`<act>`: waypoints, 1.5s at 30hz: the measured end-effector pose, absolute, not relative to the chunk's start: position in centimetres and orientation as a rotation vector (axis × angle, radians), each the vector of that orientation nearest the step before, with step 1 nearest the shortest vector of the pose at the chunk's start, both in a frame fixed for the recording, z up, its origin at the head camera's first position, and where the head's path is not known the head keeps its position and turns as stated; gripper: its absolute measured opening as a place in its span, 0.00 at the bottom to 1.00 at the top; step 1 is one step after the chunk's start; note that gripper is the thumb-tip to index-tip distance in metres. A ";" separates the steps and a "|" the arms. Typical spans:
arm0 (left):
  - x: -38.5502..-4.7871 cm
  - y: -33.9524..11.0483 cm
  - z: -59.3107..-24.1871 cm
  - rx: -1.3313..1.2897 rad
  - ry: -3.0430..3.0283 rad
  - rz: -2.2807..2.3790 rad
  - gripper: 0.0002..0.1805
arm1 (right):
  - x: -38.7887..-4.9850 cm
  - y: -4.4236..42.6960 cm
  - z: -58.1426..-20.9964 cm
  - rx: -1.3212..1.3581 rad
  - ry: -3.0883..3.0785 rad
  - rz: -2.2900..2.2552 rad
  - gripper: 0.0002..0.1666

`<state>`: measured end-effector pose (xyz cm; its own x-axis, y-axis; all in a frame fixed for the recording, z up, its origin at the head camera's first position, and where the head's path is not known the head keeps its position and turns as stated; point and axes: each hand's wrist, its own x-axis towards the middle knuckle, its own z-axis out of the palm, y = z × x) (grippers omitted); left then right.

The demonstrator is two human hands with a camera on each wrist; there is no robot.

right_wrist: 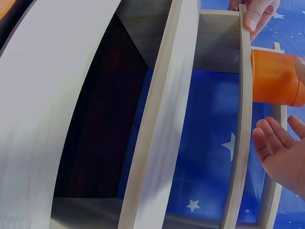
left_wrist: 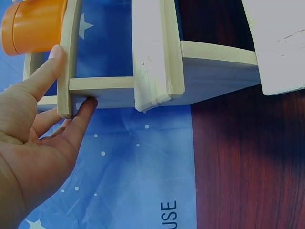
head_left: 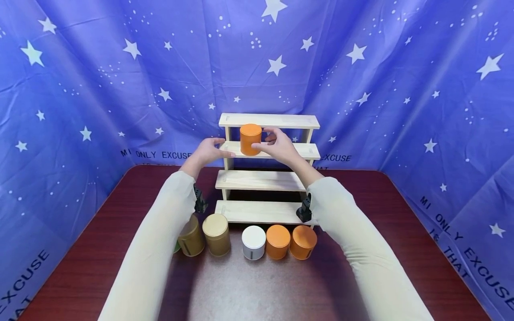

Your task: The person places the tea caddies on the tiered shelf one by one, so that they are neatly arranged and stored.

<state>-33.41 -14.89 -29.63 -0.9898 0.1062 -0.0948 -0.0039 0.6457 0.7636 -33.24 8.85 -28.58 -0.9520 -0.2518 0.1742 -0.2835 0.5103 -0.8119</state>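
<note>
An orange canister (head_left: 250, 140) stands upright on the second board from the top of a pale wooden stepped shelf (head_left: 261, 179). My right hand (head_left: 280, 146) is at its right side. The thumb touches the canister's front, while the other fingers are loosely bent with a gap beside it in the right wrist view. At the left end of that same board, my left hand (head_left: 207, 151) grips the edge. In the left wrist view its thumb (left_wrist: 50, 67) lies on top and its fingers reach underneath.
In front of the shelf stand two gold canisters (head_left: 217, 235), a white-lidded one (head_left: 254, 243) and two orange ones (head_left: 278, 242). A green item (head_left: 177, 247) is mostly hidden by the left sleeve. Blue star-patterned cloth (head_left: 160, 67) hangs behind the dark red table (head_left: 132, 209).
</note>
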 end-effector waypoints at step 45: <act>-33.4 -15.0 -30.0 0.061 2.708 1.296 0.44 | -26.9 16.2 -29.7 0.619 -2.800 1.276 0.37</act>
